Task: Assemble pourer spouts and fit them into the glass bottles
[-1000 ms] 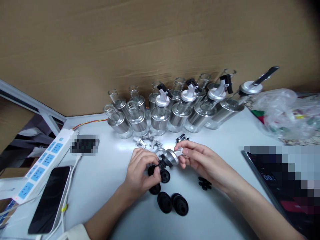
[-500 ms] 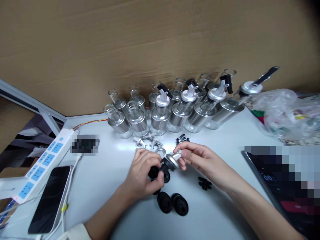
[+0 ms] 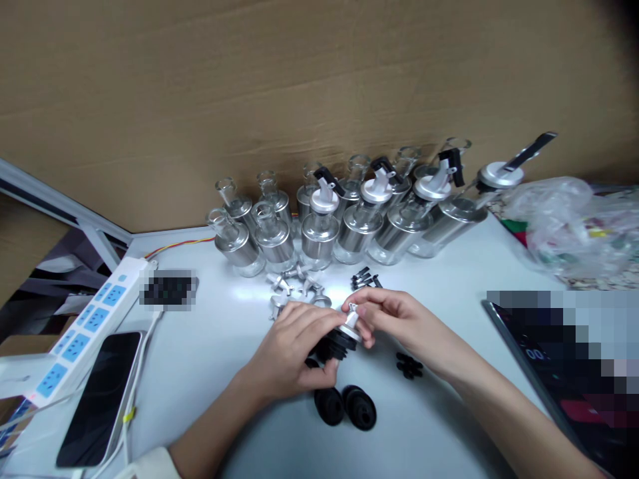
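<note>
Both hands meet over the middle of the white table (image 3: 210, 346). My left hand (image 3: 292, 349) is closed around a black rubber stopper (image 3: 332, 347). My right hand (image 3: 394, 319) pinches the silver pourer cap (image 3: 349, 324) that sits on top of that stopper. Two loose black stoppers (image 3: 344, 406) lie just in front of my hands. Small silver spout parts (image 3: 294, 283) and black clips (image 3: 364, 278) lie behind them. A cluster of glass bottles with silver bands (image 3: 344, 219) stands at the back, some with pourer caps fitted.
A white power strip (image 3: 82, 326) and a dark phone (image 3: 100, 396) lie at the left. More small black parts (image 3: 409, 366) rest right of my hands. A tablet (image 3: 564, 359) and a clear plastic bag (image 3: 574, 226) occupy the right side. A cardboard wall (image 3: 299, 86) stands behind.
My hands have come closer together. The silver cap, tilted sideways before, now stands upright on the black stopper, and my left hand covers more of the stopper.
</note>
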